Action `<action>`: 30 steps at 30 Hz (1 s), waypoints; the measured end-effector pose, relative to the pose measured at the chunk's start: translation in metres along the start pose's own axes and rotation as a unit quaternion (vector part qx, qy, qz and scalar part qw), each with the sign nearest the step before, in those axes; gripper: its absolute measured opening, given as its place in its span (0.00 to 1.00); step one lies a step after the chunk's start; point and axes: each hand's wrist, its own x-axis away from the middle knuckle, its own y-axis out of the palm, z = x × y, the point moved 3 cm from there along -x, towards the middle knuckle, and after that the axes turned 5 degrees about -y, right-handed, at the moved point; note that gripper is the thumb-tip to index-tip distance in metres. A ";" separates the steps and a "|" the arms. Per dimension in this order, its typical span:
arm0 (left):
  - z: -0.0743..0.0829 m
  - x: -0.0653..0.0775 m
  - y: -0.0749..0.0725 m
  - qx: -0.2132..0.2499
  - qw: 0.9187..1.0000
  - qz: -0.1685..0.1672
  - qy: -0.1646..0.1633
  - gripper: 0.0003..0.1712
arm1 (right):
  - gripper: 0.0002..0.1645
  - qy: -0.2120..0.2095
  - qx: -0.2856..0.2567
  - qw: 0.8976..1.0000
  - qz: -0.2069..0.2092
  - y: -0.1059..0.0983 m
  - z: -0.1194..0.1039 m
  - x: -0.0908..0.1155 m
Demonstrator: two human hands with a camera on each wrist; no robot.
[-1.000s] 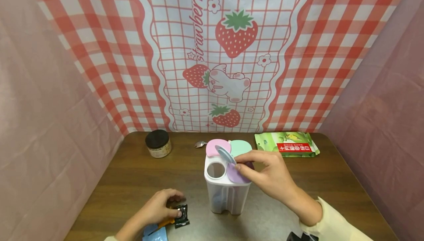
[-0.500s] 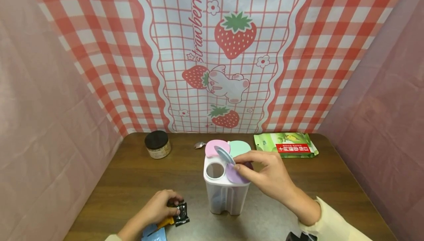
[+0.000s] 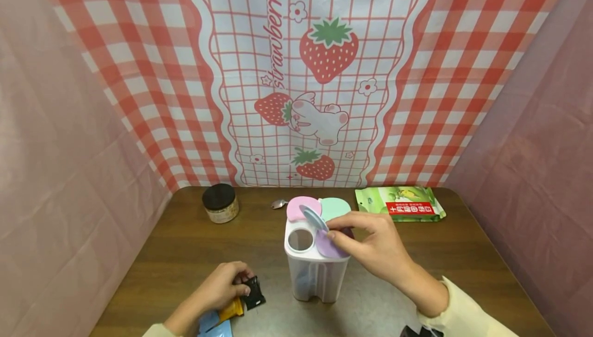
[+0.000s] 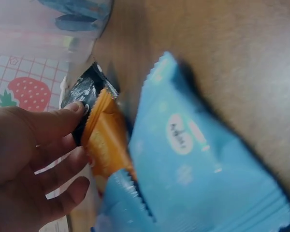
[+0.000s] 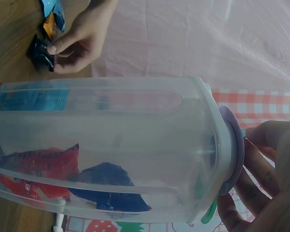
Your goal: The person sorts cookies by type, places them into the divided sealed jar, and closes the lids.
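Observation:
My left hand (image 3: 225, 285) pinches a small black snack packet (image 3: 254, 294) between thumb and fingers, low over the table. Beside it lie an orange packet (image 4: 108, 137) and light blue packets (image 4: 183, 150). At the centre stands a clear storage container (image 3: 317, 278) with a white top. My right hand (image 3: 377, 239) pinches its blue-grey lid (image 3: 313, 217), tilted up, leaving the front left round opening uncovered. The pink lid (image 3: 301, 207), mint lid (image 3: 335, 208) and purple lid (image 3: 331, 244) are down. Inside, the right wrist view shows red (image 5: 43, 166), dark blue (image 5: 108, 183) and light blue packets (image 5: 36, 98).
A black-lidded jar (image 3: 220, 203) stands at the back left, with a small metal spoon (image 3: 279, 204) behind the container. A green pack (image 3: 400, 203) lies at the back right. Part of a black object (image 3: 421, 331) shows at the front edge.
The left hand has shifted the black packet slightly away from the orange one and turned it, baring more of the orange packet. The right hand keeps the lid raised.

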 end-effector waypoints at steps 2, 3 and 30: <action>0.001 -0.001 -0.004 0.008 1.000 0.002 -0.006 0.11 | 0.12 -0.003 -0.001 1.000 0.000 0.000 0.000 0.000; 0.001 -0.002 -0.006 0.011 1.000 0.005 -0.008 0.11 | 0.12 -0.003 -0.001 1.000 0.000 0.000 -0.001 0.000; 0.081 -0.006 -0.092 0.031 0.976 0.199 0.087 0.15 | 0.12 -0.013 0.010 1.000 0.002 0.000 0.001 0.001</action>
